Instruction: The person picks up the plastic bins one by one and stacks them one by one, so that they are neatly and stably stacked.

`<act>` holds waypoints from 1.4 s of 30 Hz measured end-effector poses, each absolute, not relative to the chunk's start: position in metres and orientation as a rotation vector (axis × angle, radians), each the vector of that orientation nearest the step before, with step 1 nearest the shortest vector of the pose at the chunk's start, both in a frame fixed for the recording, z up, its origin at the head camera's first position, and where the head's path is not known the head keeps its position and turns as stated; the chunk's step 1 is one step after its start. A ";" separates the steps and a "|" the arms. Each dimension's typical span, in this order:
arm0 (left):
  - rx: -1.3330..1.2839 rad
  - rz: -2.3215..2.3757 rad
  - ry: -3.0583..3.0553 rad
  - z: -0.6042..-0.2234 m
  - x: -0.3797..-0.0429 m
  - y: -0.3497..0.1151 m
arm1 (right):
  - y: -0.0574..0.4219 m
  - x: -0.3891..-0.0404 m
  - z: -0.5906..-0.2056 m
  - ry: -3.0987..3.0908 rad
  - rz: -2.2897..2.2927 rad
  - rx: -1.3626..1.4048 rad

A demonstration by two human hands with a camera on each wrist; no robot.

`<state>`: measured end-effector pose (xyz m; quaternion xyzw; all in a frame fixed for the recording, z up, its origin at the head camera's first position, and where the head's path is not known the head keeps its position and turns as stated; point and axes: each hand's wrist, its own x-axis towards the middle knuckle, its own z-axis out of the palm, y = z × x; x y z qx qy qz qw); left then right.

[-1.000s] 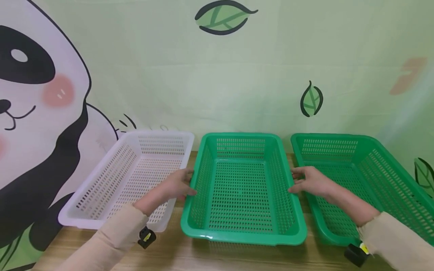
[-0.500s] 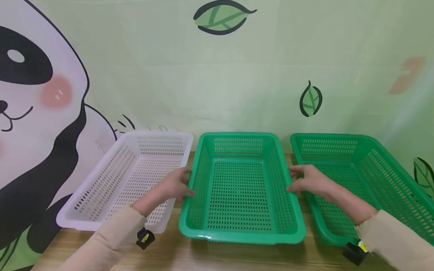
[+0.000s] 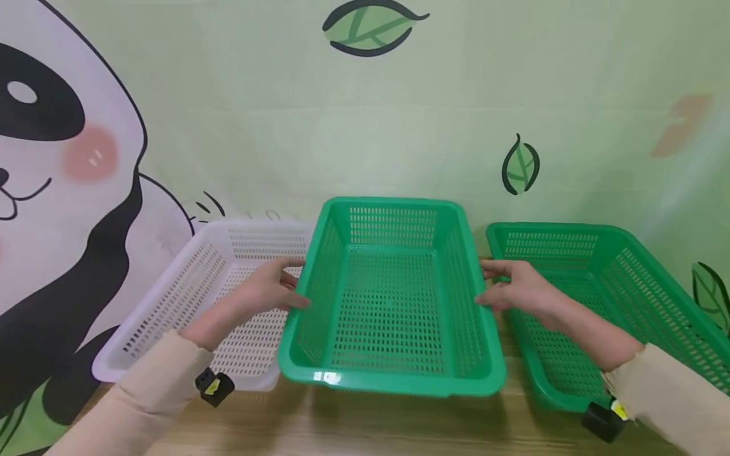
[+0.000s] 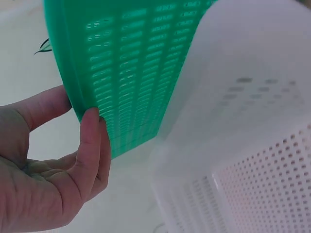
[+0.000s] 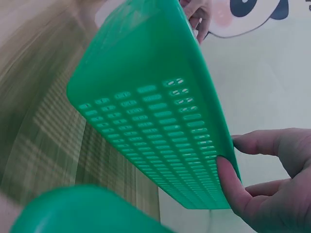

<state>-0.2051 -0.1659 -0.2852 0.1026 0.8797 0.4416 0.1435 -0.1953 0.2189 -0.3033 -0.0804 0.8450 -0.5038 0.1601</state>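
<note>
Middle basket [image 3: 390,305] hangs clear of the counter [image 3: 342,437], left hand [image 3: 265,289] and right hand [image 3: 523,292] pinching opposite sides about midway along, likely so it balances evenly and won't tip.

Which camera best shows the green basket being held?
The head view: it shows the held basket nearly whole, rim and inside, between left hand and right hand. The left wrist view shows one perforated side, cut off above; the right wrist view shows mostly an outer side.

2 green baskets [image 3: 390,304] [image 3: 604,297], second at first's 3 o'clock; 1 white basket [image 3: 177,297] at its 9 o'clock; 2 hands [image 3: 268,288] [image 3: 525,291]; 1 printed panda [image 3: 80,212].
</note>
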 end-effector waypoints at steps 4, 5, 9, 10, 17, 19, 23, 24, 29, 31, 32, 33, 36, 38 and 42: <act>0.345 1.276 2.520 -0.276 -0.206 -0.178 | 0.212 -0.193 -0.295 2.427 -1.461 -0.203; 0.360 1.283 2.505 -0.273 -0.206 -0.181 | 0.211 -0.193 -0.293 2.431 -1.465 -0.198; 0.425 1.296 2.461 -0.260 -0.209 -0.196 | 0.202 -0.189 -0.283 2.429 -1.505 -0.193; 0.436 1.294 2.457 -0.257 -0.209 -0.199 | 0.200 -0.188 -0.281 2.427 -1.517 -0.194; 0.481 1.180 2.526 -0.238 -0.210 -0.218 | 0.183 -0.182 -0.266 2.399 -1.610 -0.205; 0.481 1.155 2.536 -0.234 -0.210 -0.223 | 0.178 -0.180 -0.262 2.390 -1.639 -0.220; 0.466 1.105 2.555 -0.228 -0.211 -0.234 | 0.168 -0.176 -0.256 2.361 -1.709 -0.244; 0.465 1.092 2.564 -0.227 -0.211 -0.236 | 0.166 -0.175 -0.255 2.350 -1.727 -0.249; 0.487 1.035 2.612 -0.225 -0.213 -0.250 | 0.153 -0.173 -0.250 2.291 -1.803 -0.281; 0.496 1.002 2.647 -0.224 -0.214 -0.256 | 0.148 -0.173 -0.250 2.268 -1.834 -0.314; 0.502 0.986 2.665 -0.223 -0.214 -0.259 | 0.145 -0.173 -0.250 2.258 -1.848 -0.333; 0.506 0.971 2.683 -0.222 -0.215 -0.262 | 0.141 -0.173 -0.251 2.251 -1.859 -0.350; 0.507 0.923 2.749 -0.218 -0.215 -0.272 | 0.130 -0.172 -0.251 2.238 -1.889 -0.395; 0.500 0.891 2.792 -0.216 -0.216 -0.279 | 0.121 -0.171 -0.252 2.231 -1.908 -0.419; 0.461 0.833 2.865 -0.213 -0.219 -0.294 | 0.105 -0.171 -0.251 2.201 -1.959 -0.454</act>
